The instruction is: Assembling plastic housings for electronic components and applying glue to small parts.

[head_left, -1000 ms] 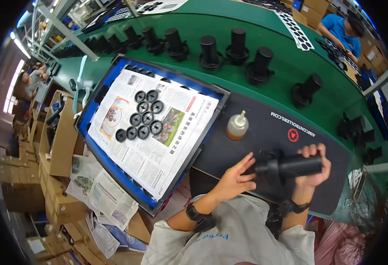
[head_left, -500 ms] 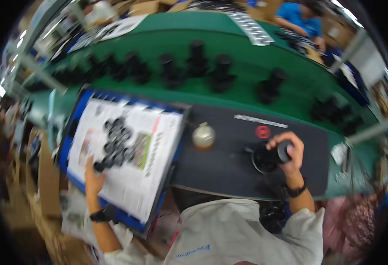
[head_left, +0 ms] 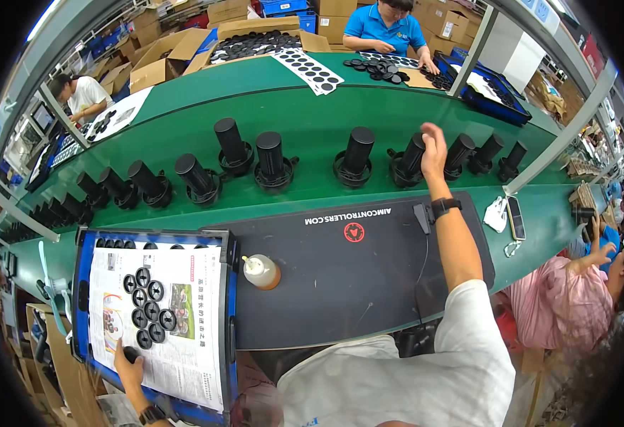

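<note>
At the left, my left hand (head_left: pixel 130 371) is closed with thumb and fingertips on a small black round cap (head_left: pixel 132 354) above a newspaper-lined blue tray (head_left: pixel 228 320). Several black round caps (head_left: pixel 151 311) with open ring-shaped tops lie clustered on the newspaper (head_left: pixel 205 356) just beyond it. My right arm reaches far forward over the mat. My right hand (head_left: pixel 434 153) has its fingers stretched upward along the right side of a black cylinder on a wider ring base (head_left: pixel 410 158), which stands on the green surface. The thumb is hidden.
Similar black cylinders (head_left: pixel 270 156) stand in a long row on the green table (head_left: pixel 312 124). A bottle of amber liquid (head_left: pixel 262 272) and a dark cable plug (head_left: pixel 423 213) rest on the black mat (head_left: pixel 326 299). A phone (head_left: pixel 516 217) lies at right. Across the table, a person in blue (head_left: pixel 386 32) handles black discs.
My right hand has moved from over the mat forward to the row, and the black part it held has left the mat area. My left hand remains at the tray. The view has shifted.
</note>
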Demonstrator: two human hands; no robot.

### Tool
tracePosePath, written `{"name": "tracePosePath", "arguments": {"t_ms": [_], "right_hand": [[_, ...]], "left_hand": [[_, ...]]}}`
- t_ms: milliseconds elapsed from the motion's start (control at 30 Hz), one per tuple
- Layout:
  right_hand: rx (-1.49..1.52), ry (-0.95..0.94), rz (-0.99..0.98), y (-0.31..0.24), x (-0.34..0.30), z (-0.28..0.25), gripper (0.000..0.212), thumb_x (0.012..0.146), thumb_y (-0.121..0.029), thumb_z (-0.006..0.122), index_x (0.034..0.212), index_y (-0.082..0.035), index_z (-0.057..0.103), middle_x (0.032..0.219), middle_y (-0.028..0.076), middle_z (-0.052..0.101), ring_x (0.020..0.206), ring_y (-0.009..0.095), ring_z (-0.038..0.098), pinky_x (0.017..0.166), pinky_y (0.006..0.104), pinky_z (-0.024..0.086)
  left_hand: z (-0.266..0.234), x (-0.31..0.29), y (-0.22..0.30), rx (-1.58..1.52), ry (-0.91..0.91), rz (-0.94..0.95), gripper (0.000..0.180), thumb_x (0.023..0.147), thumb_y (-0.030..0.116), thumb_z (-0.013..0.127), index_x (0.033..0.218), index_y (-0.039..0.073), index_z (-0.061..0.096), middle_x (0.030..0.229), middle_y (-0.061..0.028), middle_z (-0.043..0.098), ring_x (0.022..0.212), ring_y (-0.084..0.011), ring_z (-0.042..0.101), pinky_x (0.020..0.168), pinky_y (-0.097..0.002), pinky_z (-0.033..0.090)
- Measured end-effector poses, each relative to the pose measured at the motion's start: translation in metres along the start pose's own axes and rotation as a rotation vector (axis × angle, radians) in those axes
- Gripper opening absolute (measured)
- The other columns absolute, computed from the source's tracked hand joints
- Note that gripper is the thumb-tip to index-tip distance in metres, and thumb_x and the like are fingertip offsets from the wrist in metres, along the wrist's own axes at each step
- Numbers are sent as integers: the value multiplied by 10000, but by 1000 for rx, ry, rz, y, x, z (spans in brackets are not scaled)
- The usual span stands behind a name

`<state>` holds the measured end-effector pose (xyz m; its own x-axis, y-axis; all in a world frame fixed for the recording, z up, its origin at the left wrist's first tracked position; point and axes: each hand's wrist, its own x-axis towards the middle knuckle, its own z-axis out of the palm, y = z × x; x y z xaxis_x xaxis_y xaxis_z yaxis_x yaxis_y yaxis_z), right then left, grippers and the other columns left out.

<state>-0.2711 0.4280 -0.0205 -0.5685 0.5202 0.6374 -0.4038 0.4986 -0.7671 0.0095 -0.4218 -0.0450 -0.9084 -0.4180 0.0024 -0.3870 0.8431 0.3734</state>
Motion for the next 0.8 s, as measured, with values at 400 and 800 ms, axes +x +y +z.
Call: {"name": "tracePosePath", "arguments": {"t_ms": [400,800], "right_hand": [[-116,-304,133,-46,-44,89,575,718,-272,782,1177,-20,543,1062,143,594,967,253,596,870,347,476],[1140,-399,466,-193,-132,11,480,816,-301,662,1173,-25,496,1116,157,587,1054,289,578,951,435,469]], "left_hand": [[15,-185,272,-1579,-416,-88,440,695,167,662,1061,2,482,904,-90,513,535,-113,443,422,-220,372],[100,-158,358,-2193,-1047,-253,581,932,221,422,1439,-11,260,1500,-199,268,1339,-454,310,964,-551,461]]}}
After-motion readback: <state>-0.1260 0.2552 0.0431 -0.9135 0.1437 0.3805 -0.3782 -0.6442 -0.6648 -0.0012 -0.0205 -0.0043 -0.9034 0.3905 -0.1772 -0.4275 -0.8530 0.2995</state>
